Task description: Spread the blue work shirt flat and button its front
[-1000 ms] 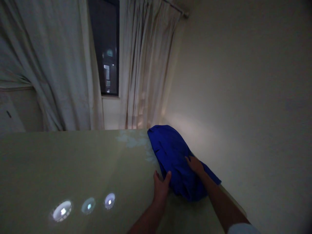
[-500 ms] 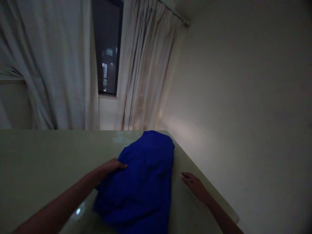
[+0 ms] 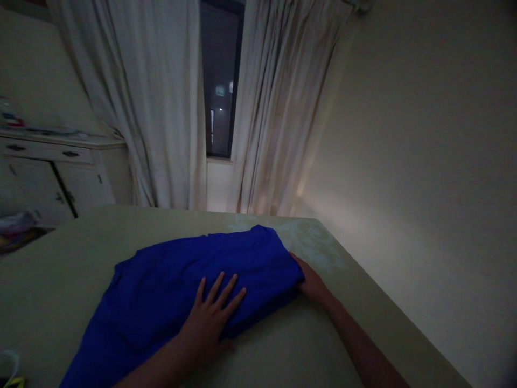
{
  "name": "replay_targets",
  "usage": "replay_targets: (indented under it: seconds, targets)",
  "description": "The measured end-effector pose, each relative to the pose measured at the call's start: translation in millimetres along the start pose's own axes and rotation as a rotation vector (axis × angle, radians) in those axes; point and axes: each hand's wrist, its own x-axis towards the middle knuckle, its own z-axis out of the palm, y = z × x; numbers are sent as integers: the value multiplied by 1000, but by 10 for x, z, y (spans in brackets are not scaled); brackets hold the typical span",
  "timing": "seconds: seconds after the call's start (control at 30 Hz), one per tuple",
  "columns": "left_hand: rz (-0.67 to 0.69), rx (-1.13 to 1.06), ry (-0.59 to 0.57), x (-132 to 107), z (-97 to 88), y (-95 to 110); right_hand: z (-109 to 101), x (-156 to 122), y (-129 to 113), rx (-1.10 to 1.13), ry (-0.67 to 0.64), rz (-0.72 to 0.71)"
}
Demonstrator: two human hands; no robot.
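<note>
A bright blue cloth (image 3: 177, 285) lies spread over a pale glossy table (image 3: 363, 302), stretching from the lower left toward the far right corner. My left hand (image 3: 212, 318) rests flat on the cloth with its fingers spread apart. My right hand (image 3: 312, 281) sits at the cloth's right end, its fingers at or under the edge of the fabric; whether it grips the cloth is hidden.
Pale curtains (image 3: 278, 108) hang on both sides of a dark window (image 3: 220, 81) behind the table. A white cabinet with drawers (image 3: 52, 172) stands at the left. A plain wall (image 3: 424, 134) runs along the table's right edge.
The cloth has been spread out wider and flatter toward the left. My left hand moved onto its middle, and my right hand moved up to its right end. The view swung left.
</note>
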Motion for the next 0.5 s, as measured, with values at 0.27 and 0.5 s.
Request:
replay_targets:
  seconds: [0.27,0.5]
  targets:
    - [-238,256,183,232,-378,-1432,962,1093,-930,177,115,119]
    - [-574,247,224,287,-498,-1663,1368,1529,-1723,444,33,-148]
